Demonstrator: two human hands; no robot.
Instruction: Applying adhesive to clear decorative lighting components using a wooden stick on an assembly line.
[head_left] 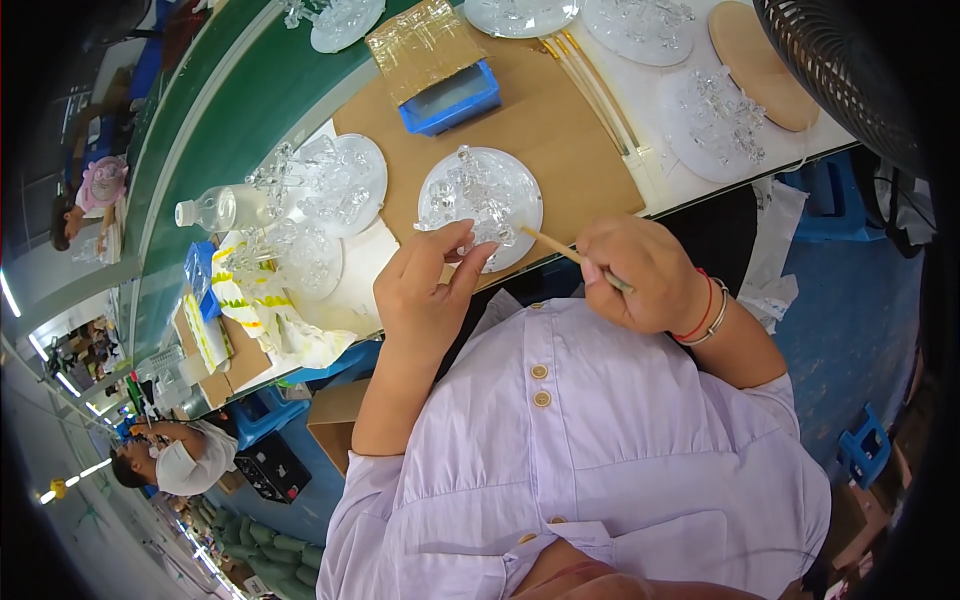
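Note:
A round white disc (530,180) lies in front of me on brown cardboard, with a cluster of clear, glassy pieces (475,195) on it. At its near edge my left hand (425,280) has thumb and forefinger curled into a pinch against the clear pieces; what sits between the fingertips is too small to make out. From the right, my right hand (640,275) grips a thin, light wooden brush (555,246). The brush slants to the left, its tip close to the disc's right edge and the clear pieces.
Behind the disc stands a blue box (450,100) with a taped cardboard flap (425,45). Several thin brushes (590,90) lie to its right. Other discs with clear pieces (345,185) surround the work. A clear bottle (225,208), stained cloth (275,310) and black fan (840,70) flank them.

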